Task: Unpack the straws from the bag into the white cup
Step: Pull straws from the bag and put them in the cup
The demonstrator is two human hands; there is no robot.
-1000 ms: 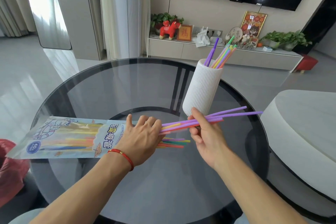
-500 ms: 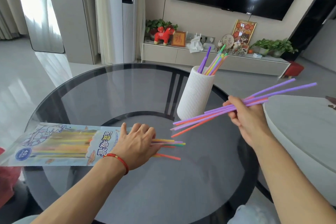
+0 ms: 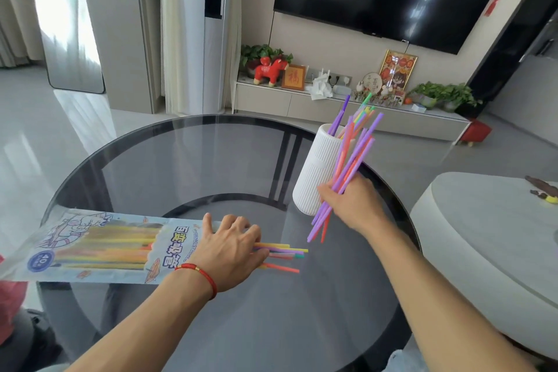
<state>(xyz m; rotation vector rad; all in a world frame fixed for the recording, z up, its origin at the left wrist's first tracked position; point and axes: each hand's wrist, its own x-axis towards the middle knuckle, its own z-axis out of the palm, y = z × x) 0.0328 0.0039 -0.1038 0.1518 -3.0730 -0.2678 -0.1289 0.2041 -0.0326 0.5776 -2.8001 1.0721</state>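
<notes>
While my left hand (image 3: 232, 246) pins the bag (image 3: 99, 246) flat, my right hand (image 3: 347, 205) grips straws (image 3: 347, 169) upright beside the cup (image 3: 317, 172).

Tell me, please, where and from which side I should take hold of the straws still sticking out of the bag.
Probably pinch the loose straw ends sticking out past the left hand, coming from the right. They lie flat on the glass table, pointing that way, while the hand pins the bag.
</notes>
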